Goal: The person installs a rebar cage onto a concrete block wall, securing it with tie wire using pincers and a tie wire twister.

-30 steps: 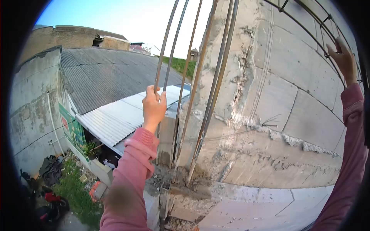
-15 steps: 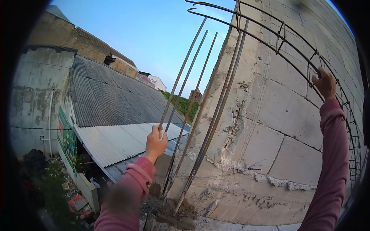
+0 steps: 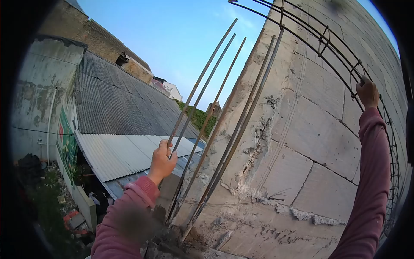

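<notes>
My left hand [image 3: 163, 162] is closed around upright steel rebar rods [image 3: 202, 80], at the outer left of a cluster that rises from the masonry base. Further right stand more rebar rods [image 3: 248, 116], leaning up along the rough concrete column edge. High at the right, my right hand [image 3: 368, 93] grips a long rebar cage [image 3: 321, 45] made of bars tied with stirrups. The cage looks curved in this wide view. Its hooked left end [image 3: 233, 1] reaches past the rod tops, and its far part runs down the right side.
A light block wall [image 3: 323, 129] fills the right side, with a rough mortar ledge [image 3: 302, 216] low down. Below on the left lie corrugated roofs [image 3: 120, 103], a green banner [image 3: 68, 138] and rubble [image 3: 71, 207]. Thin wires [image 3: 276, 198] stick out from the wall.
The rebar cage has shifted right relative to the column, its hooked end now nearer the rod tops. The view has turned slightly. Both hands keep their grip.
</notes>
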The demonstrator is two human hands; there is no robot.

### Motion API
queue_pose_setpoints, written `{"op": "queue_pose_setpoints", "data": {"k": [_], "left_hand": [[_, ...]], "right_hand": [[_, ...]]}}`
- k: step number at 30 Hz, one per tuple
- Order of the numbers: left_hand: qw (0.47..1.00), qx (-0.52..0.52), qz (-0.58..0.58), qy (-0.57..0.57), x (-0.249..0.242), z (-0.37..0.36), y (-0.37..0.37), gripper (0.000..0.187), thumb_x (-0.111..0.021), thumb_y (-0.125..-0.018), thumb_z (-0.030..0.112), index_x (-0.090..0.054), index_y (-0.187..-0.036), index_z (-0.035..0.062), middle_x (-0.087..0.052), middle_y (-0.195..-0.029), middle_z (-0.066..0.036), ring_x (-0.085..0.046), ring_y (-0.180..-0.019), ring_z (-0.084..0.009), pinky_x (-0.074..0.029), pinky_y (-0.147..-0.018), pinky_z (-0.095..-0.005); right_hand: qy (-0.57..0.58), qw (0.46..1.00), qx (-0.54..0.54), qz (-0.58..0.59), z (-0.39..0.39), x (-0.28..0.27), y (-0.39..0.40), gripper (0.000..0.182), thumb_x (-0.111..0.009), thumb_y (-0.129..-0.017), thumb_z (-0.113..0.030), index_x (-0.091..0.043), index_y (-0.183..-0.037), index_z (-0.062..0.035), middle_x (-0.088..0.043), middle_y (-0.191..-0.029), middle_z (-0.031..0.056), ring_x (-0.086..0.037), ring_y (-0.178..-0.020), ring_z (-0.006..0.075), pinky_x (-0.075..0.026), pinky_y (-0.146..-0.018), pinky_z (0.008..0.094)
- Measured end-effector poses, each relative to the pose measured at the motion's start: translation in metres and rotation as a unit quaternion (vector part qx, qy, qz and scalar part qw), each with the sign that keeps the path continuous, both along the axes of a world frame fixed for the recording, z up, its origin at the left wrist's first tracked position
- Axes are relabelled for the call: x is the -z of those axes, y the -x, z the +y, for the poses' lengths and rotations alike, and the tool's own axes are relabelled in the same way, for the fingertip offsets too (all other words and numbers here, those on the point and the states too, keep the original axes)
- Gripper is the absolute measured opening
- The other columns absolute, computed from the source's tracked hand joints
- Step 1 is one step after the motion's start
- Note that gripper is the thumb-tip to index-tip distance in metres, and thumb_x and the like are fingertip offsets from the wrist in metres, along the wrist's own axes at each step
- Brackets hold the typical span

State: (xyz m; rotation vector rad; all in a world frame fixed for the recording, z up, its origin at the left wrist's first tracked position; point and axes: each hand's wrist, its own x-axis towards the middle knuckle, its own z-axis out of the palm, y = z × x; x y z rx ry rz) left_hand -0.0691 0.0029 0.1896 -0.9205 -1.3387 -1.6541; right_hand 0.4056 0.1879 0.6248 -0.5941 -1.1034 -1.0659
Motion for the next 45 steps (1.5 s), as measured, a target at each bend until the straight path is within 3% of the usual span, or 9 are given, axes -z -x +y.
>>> {"op": "queue_pose_setpoints", "data": {"k": [8, 14, 17, 27, 31, 35, 36, 39, 45], "left_hand": [[1.0, 0.022, -0.012, -0.007, 0.001, 0.001, -0.003, 0.029, -0.06, -0.072, 0.001, -0.044, -0.095, 0.003, -0.031, -0.056, -0.001, -0.036, -0.049, -0.0135, -0.034, -0.049, -0.0287], [0.999, 0.021, -0.019, 0.018, 0.0, -0.002, -0.005, 0.029, -0.06, -0.074, 0.005, -0.042, -0.097, 0.0024, -0.037, -0.053, -0.004, -0.044, -0.048, -0.0209, -0.038, -0.05, -0.0335], [1.0, 0.027, -0.007, 0.005, 0.001, 0.0, -0.003, 0.031, -0.06, -0.071, 0.003, -0.043, -0.096, 0.0037, -0.031, -0.057, -0.001, -0.036, -0.049, -0.0136, -0.033, -0.048, -0.029], [0.999, 0.042, 0.001, 0.008, 0.0, -0.004, -0.006, 0.028, -0.06, -0.074, 0.007, -0.043, -0.095, 0.0015, -0.035, -0.056, -0.002, -0.039, -0.049, -0.015, -0.035, -0.049, -0.0304], [0.996, 0.087, 0.009, -0.001, 0.002, -0.003, 0.0, 0.029, -0.061, -0.076, 0.013, -0.044, -0.096, 0.0007, -0.034, -0.056, -0.001, -0.036, -0.049, -0.0129, -0.033, -0.049, -0.0284], [0.996, 0.088, 0.016, -0.007, 0.003, -0.001, 0.0, 0.031, -0.061, -0.076, 0.017, -0.044, -0.096, 0.0003, -0.034, -0.056, -0.001, -0.035, -0.049, -0.0132, -0.033, -0.049, -0.0284], [0.997, 0.079, 0.019, -0.007, 0.002, -0.002, -0.001, 0.032, -0.061, -0.076, 0.017, -0.044, -0.096, 0.0003, -0.034, -0.056, -0.001, -0.036, -0.05, -0.0134, -0.034, -0.049, -0.0286], [0.998, 0.063, 0.024, 0.003, 0.001, -0.002, -0.008, 0.032, -0.062, -0.076, 0.018, -0.044, -0.097, 0.0001, -0.035, -0.056, -0.001, -0.037, -0.05, -0.014, -0.034, -0.05, -0.0292], [0.999, 0.022, 0.028, 0.013, 0.001, -0.001, -0.004, 0.035, -0.061, -0.076, 0.018, -0.044, -0.1, -0.0007, -0.034, -0.056, -0.002, -0.039, -0.05, -0.0158, -0.035, -0.051, -0.0304]], "right_hand": [[0.032, 0.998, 0.027, 0.04, 0.01, -0.026, 0.003, 0.014, -0.051, -0.078, -0.019, -0.057, -0.085, -0.0088, -0.064, -0.087, 0.015, -0.061, -0.083, 0.0351, -0.047, -0.068, 0.0443], [0.06, 0.995, 0.034, 0.076, 0.005, -0.03, 0.008, 0.02, -0.055, -0.08, -0.027, -0.06, -0.091, -0.0122, -0.064, -0.093, 0.0119, -0.061, -0.089, 0.033, -0.048, -0.073, 0.0435], [0.065, 0.994, 0.029, 0.079, 0.008, -0.03, 0.015, 0.022, -0.056, -0.08, -0.03, -0.06, -0.093, -0.0131, -0.065, -0.095, 0.0112, -0.061, -0.091, 0.0328, -0.048, -0.074, 0.0431], [0.096, 0.992, 0.027, 0.08, 0.015, -0.024, 0.023, 0.023, -0.055, -0.083, -0.031, -0.06, -0.093, -0.0117, -0.065, -0.096, 0.0117, -0.061, -0.092, 0.0327, -0.047, -0.074, 0.0431], [0.019, 0.998, -0.002, 0.052, 0.04, -0.029, 0.019, 0.032, -0.056, -0.083, -0.042, -0.062, -0.099, -0.0158, -0.066, -0.099, 0.0097, -0.062, -0.093, 0.0317, -0.049, -0.076, 0.0422], [-0.086, 0.996, -0.018, -0.03, 0.046, -0.014, 0.009, 0.064, -0.068, -0.073, -0.047, -0.043, -0.123, -0.0144, -0.06, -0.113, 0.016, -0.06, -0.097, 0.0346, -0.048, -0.082, 0.0417], [-0.153, 0.982, 0.002, -0.113, 0.055, -0.013, 0.001, 0.085, -0.079, -0.064, -0.034, -0.03, -0.13, -0.0133, -0.053, -0.122, 0.0186, -0.056, -0.106, 0.0351, -0.047, -0.087, 0.0411], [-0.103, 0.984, 0.04, -0.139, 0.052, 0.006, 0.0, 0.096, -0.083, -0.055, -0.024, -0.027, -0.133, -0.015, -0.048, -0.117, 0.011, -0.051, -0.108, 0.0324, -0.047, -0.085, 0.0437], [-0.215, 0.96, 0.171, -0.053, 0.061, 0.019, 0.002, 0.097, -0.079, -0.063, -0.036, -0.021, -0.139, -0.0182, -0.042, -0.118, 0.0024, -0.042, -0.109, 0.0198, -0.038, -0.086, 0.0401]]}}
